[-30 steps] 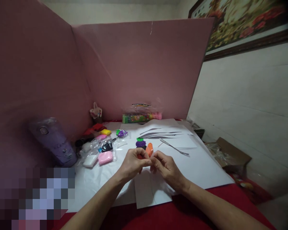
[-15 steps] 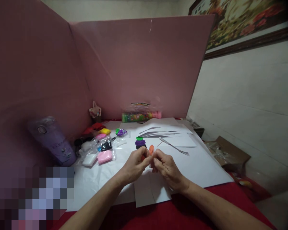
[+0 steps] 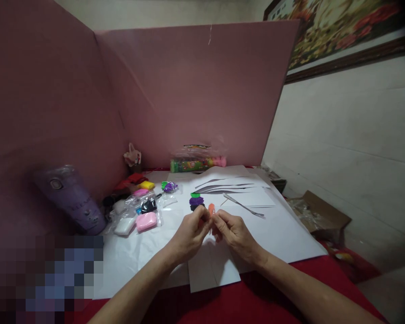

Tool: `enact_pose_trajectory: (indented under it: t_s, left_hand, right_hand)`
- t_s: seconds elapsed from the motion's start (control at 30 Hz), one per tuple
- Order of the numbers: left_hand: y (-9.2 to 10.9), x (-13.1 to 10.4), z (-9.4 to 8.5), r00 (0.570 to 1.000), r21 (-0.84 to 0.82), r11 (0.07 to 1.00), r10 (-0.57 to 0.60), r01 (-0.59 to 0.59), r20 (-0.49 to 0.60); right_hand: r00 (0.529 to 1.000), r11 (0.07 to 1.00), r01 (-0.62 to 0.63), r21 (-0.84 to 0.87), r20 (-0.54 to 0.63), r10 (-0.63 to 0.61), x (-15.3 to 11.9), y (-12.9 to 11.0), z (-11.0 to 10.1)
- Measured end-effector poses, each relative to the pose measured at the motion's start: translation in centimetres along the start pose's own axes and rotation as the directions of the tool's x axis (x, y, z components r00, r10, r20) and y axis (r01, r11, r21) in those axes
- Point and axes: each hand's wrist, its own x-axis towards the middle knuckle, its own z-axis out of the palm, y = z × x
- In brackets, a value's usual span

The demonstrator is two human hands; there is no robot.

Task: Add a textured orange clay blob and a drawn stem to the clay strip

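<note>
My left hand [image 3: 193, 228] and my right hand [image 3: 233, 231] meet over the paper, fingers pinched together. Between their fingertips is a small piece of orange modelling clay [image 3: 211, 208], its lower part hidden by the fingers. Just beyond my left hand lie ruffled clay pieces in a row: a green one [image 3: 195, 195], a purple one [image 3: 196, 201] and a black one [image 3: 197, 207], the last partly covered by the hand. Under my hands is a folded white sheet [image 3: 212, 272]. To the right of the row rests a slim silvery tool [image 3: 245, 206], with a thin stick [image 3: 224, 201] by its end.
Left are wrapped clay packets, including pink [image 3: 146, 222], white [image 3: 124, 226] and black [image 3: 149, 206], and a purple bottle [image 3: 72, 200]. Cut paper strips [image 3: 222, 188] lie farther back before a colourful package [image 3: 197, 164]. A cardboard box [image 3: 327, 216] stands right. Pink panels [image 3: 195, 90] enclose the back and left.
The fingers of both hands have shifted slightly around the orange clay, and the right thumb now lies straighter along it. The whole view has moved a little; other things stay put.
</note>
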Motion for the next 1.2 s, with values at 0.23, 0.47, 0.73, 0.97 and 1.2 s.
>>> enact_pose_trajectory:
  t_s: [0.23,0.47,0.73,0.97,1.2]
  left_hand:
    - [1.1,-0.3,1.2,0.994,0.089,0.996,0.006,0.004,-0.108]
    - [1.5,-0.6,2.3,0.973,0.181,0.983,0.034,0.008,-0.230]
    - [1.7,-0.8,2.5,0.970,0.168,0.986,0.024,0.018,-0.242]
    - [1.3,-0.3,1.9,0.976,0.300,0.954,0.043,0.023,-0.212]
    - [0.4,-0.5,1.5,0.993,0.299,0.954,-0.002,0.036,-0.114]
  right_hand:
    - [0.974,0.963,0.168,-0.211,-0.112,-0.195,-0.3,-0.2,0.4]
    - [0.940,0.900,0.211,-0.383,-0.173,-0.294,-0.7,-0.4,0.6]
    - [0.958,0.981,0.104,-0.162,-0.250,-0.142,-0.8,-0.6,1.3]
    - [0.972,0.927,0.178,-0.331,-0.085,-0.217,-0.3,-1.0,0.0]
    - [0.995,0.977,0.098,-0.191,0.051,-0.090,0.1,-0.7,-0.6]
